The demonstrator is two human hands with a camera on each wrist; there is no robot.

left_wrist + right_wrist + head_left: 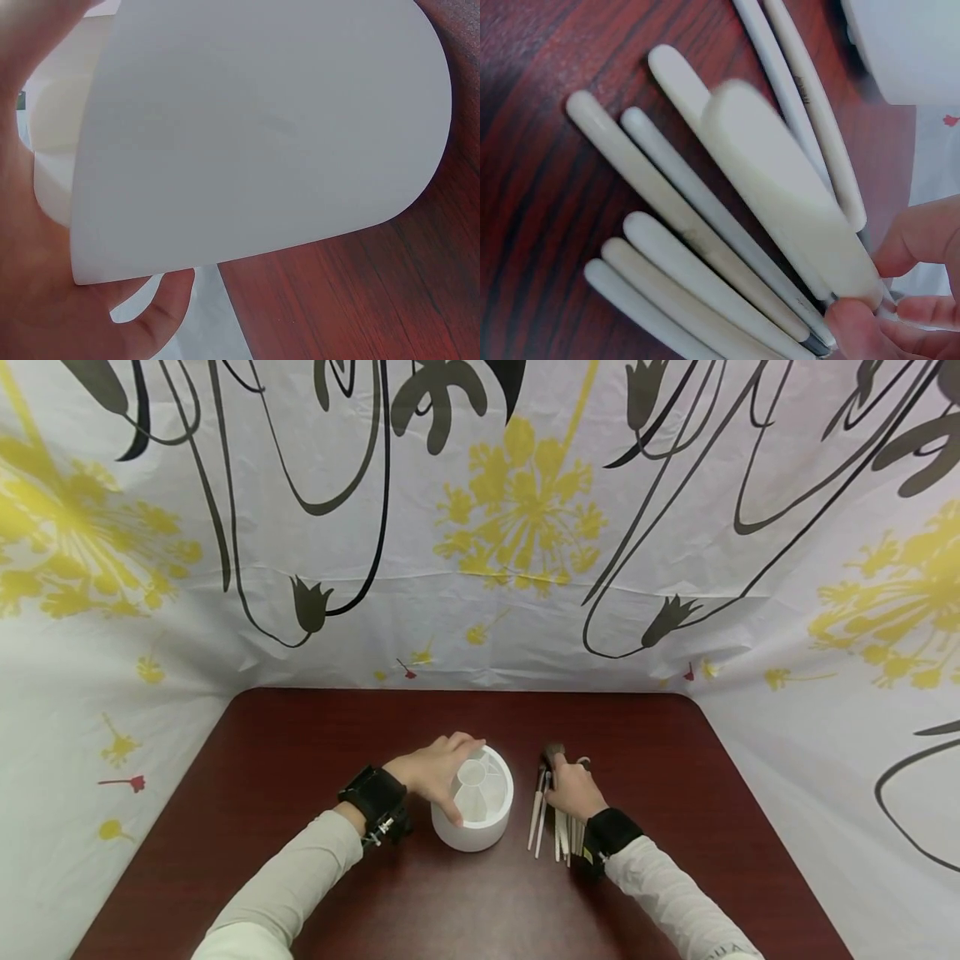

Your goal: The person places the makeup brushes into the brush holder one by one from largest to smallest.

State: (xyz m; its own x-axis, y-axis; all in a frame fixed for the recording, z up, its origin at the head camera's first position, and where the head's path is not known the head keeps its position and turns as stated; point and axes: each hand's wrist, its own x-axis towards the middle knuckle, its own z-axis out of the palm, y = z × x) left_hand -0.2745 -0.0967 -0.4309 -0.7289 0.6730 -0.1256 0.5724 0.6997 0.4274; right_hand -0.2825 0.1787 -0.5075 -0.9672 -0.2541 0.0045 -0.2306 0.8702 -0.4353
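Note:
A round white organizer (472, 837) with divided compartments stands on the table. My left hand (433, 770) grips it from the left, fingers at the far rim and thumb at the near side of the top. Its smooth wall (262, 135) fills most of the left wrist view. To its right, my right hand (576, 792) is over a group of makeup brushes (540, 814) with pale handles. In the right wrist view, thumb and fingers pinch one makeup brush (780, 187) with a broad, thick handle, raised over the others. Several more handles (682, 232) fan out beneath it.
The dark red wooden table (315, 727) has rounded far corners. A white cloth (360, 643) with yellow and grey flower prints hangs behind it and along both sides. Two slim brushes (810, 105) lie between the pinched brush and the organizer.

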